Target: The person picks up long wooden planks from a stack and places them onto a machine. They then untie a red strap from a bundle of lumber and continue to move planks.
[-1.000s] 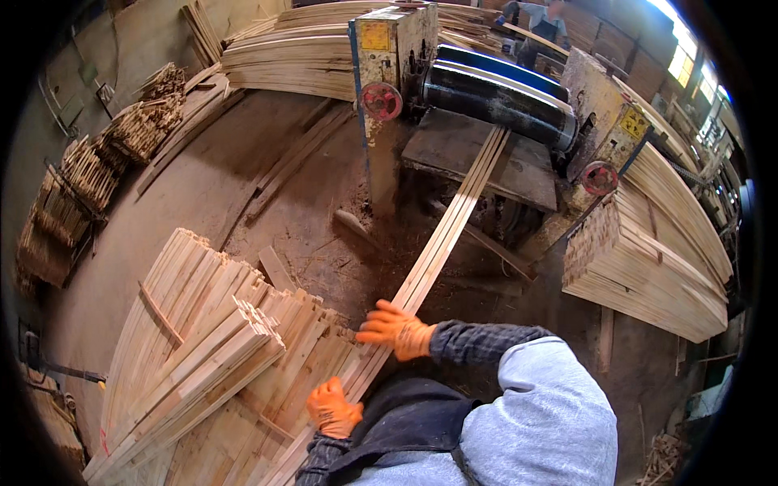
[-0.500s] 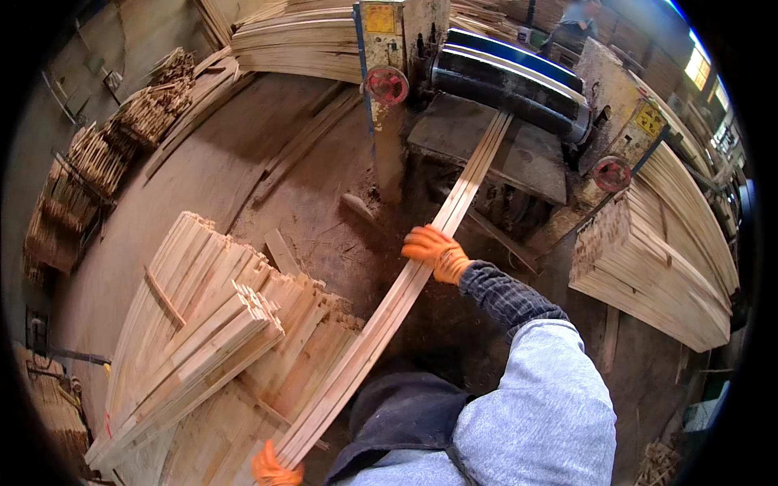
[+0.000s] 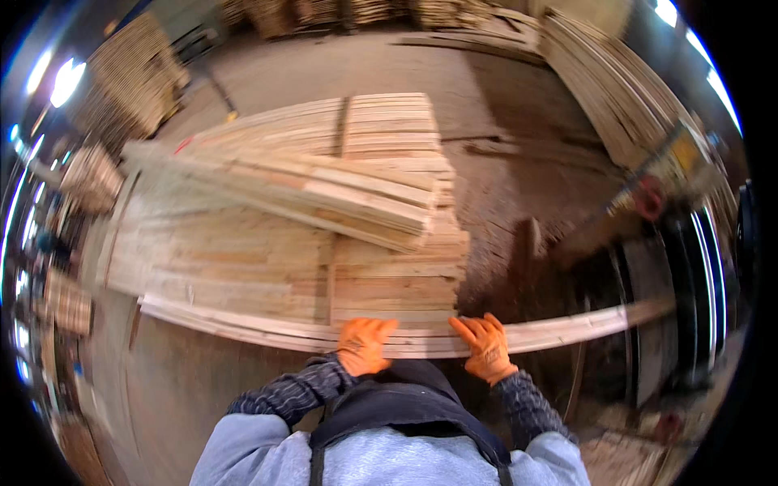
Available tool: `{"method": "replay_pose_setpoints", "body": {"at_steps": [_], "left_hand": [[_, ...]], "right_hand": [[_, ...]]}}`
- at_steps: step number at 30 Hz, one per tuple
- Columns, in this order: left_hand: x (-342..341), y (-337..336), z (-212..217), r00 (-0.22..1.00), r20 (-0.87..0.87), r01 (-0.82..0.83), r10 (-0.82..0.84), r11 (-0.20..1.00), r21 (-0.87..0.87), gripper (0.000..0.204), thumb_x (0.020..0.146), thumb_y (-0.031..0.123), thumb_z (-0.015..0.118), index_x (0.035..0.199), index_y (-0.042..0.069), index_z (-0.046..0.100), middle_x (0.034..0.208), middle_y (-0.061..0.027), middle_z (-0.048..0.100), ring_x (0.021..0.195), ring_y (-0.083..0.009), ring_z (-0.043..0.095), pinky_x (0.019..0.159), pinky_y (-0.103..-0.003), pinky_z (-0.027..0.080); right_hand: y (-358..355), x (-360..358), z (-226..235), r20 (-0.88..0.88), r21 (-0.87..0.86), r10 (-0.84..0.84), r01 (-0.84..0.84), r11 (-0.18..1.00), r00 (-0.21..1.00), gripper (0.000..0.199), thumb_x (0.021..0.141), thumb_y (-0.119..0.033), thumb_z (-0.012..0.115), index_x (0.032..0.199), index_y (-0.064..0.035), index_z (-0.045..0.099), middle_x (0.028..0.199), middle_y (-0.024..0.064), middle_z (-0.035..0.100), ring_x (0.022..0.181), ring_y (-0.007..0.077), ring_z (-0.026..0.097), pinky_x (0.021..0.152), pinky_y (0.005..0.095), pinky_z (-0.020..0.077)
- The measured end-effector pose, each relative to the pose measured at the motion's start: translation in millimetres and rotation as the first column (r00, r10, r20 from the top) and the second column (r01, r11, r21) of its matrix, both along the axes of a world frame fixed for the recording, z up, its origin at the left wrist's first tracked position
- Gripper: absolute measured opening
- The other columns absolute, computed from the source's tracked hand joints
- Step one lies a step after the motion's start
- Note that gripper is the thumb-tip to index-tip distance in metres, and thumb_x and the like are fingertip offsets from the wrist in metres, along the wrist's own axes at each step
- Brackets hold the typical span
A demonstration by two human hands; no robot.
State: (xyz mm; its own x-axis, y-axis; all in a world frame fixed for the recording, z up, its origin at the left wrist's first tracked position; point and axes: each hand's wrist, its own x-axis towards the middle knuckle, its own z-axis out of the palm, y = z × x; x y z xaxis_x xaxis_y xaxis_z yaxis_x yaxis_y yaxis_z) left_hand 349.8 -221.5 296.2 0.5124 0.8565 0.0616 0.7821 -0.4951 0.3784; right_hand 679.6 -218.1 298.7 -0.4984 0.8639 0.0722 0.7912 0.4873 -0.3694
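Hands side by side, left hand [image 3: 364, 343] and right hand [image 3: 487, 346], each grip clasping the long wooden slats [image 3: 567, 328]

- A sawmill or timber workshop, judging by the sheer amount of cut wood.
- Big stack of pale sawn boards [image 3: 324, 243] laid flat in the middle, more bundles [image 3: 134, 77] piled along the far edges.
- Long curved row of planks [image 3: 616, 89] leaning at the right side.
- Sawing machine [image 3: 681, 186] with a red wheel and yellow housing at the right.
- Bare, dusty concrete floor [image 3: 519, 162] strewn with sawdust.
- Orange work gloves [image 3: 365, 344] resting on long thin slats [image 3: 567, 328].
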Motion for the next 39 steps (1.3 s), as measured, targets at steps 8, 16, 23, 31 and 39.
{"method": "replay_pose_setpoints", "body": {"at_steps": [8,16,23,31,39], "left_hand": [[-118.6,-16.6,23.6,0.994,-0.1,-0.047,0.044,0.998,-0.029,0.096,0.064,0.044,0.093,0.14,-0.002,0.059,0.112,-0.022,0.072,0.102,-0.0378,0.068,0.097,-0.05,0.05],[-256.2,-31.9,13.1,0.96,-0.205,-0.162,0.189,0.977,0.141,0.078,0.06,0.039,0.092,0.126,0.007,0.065,0.109,-0.0166,0.072,0.101,-0.0375,0.068,0.097,-0.051,0.051],[-157.0,-18.2,5.8,0.963,-0.18,-0.202,0.199,0.979,0.005,0.071,0.062,0.039,0.09,0.123,0.01,0.067,0.111,-0.0156,0.072,0.103,-0.0374,0.068,0.095,-0.05,0.051],[-132.8,-3.0,33.5,1.0,-0.005,-0.005,0.004,0.986,-0.165,0.087,0.063,0.042,0.093,0.134,0.003,0.062,0.124,-0.0181,0.072,0.114,-0.0358,0.068,0.107,-0.048,0.048],[-161.8,5.2,14.3,0.997,-0.044,0.053,-0.066,0.968,-0.244,0.087,0.063,0.036,0.093,0.135,0.002,0.059,0.122,-0.0199,0.072,0.113,-0.0373,0.07,0.1,-0.048,0.054]], "right_hand": [[6.2,59.3,-0.1,0.2,-0.078,-0.097,0.114,0.99,0.975,0.089,0.053,-0.005,0.081,0.139,-0.0196,0.061,0.125,0.007,0.071,0.121,0.0305,0.065,0.121,0.0494,0.0376],[13.2,126.4,9.1,0.422,-0.098,-0.268,0.337,0.936,0.866,0.089,0.053,-0.003,0.084,0.137,-0.0187,0.061,0.135,0.0072,0.065,0.133,0.032,0.056,0.128,0.0477,0.03],[32.2,56.2,34.6,0.12,-0.219,0.042,-0.015,0.976,0.992,0.087,0.05,-0.004,0.08,0.135,-0.0163,0.066,0.127,0.0122,0.072,0.118,0.0375,0.066,0.108,0.0508,0.048],[54.2,-17.1,31.8,-0.141,-0.476,0.131,-0.183,0.86,0.981,0.082,0.062,-0.018,0.091,0.14,-0.0117,0.065,0.133,0.0207,0.07,0.121,0.0387,0.068,0.105,0.0456,0.0548],[110.5,-40.2,-15.0,-0.444,-0.759,-0.483,-0.03,0.65,0.755,0.046,0.1,-0.021,0.074,0.138,0.0015,0.064,0.128,0.0135,0.072,0.122,0.0209,0.067,0.107,0.0344,0.0519]]}}
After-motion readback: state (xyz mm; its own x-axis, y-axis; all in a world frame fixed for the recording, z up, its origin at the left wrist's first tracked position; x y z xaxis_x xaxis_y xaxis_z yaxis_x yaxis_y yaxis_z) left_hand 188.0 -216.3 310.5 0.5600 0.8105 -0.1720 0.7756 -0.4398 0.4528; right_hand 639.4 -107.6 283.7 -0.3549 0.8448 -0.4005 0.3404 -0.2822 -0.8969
